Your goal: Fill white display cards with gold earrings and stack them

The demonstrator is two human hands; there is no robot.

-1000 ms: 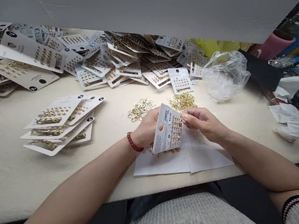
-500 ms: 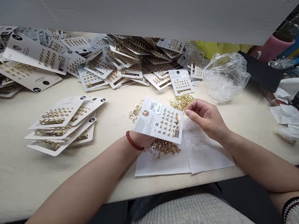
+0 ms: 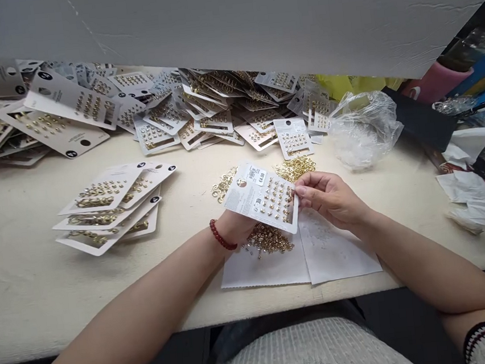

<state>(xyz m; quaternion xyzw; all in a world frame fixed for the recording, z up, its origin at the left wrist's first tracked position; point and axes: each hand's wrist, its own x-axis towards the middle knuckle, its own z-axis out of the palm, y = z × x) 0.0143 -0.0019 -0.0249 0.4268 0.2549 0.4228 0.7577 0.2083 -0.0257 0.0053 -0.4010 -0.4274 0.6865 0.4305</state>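
My left hand (image 3: 240, 227), with a red bead bracelet at its wrist, is closed on an earring card (image 3: 244, 200) from below; the card hides most of its fingers. Rows of small gold studs and a price label show on the card's upturned face. At the card's right edge my right hand (image 3: 334, 197) pinches thumb and fingertips together. What lies in the pinch is too small to make out. Under the card is a heap of tiny gold pieces (image 3: 270, 240) on white paper (image 3: 339, 258). Gold rings lie in two piles, one left (image 3: 224, 185) and one right (image 3: 296, 167) behind the card.
Filled earring cards (image 3: 97, 190) are stacked at the left. A long heap of similar cards (image 3: 208, 96) runs along the back under a grey panel (image 3: 219, 24). To the right are a clear plastic bag (image 3: 364, 130), crumpled tissues (image 3: 476, 199) and a pink container (image 3: 447, 82).
My right fingertips have come in against the card's right edge. The card sits slightly further right and lower in view, and the whole scene has shifted a little.
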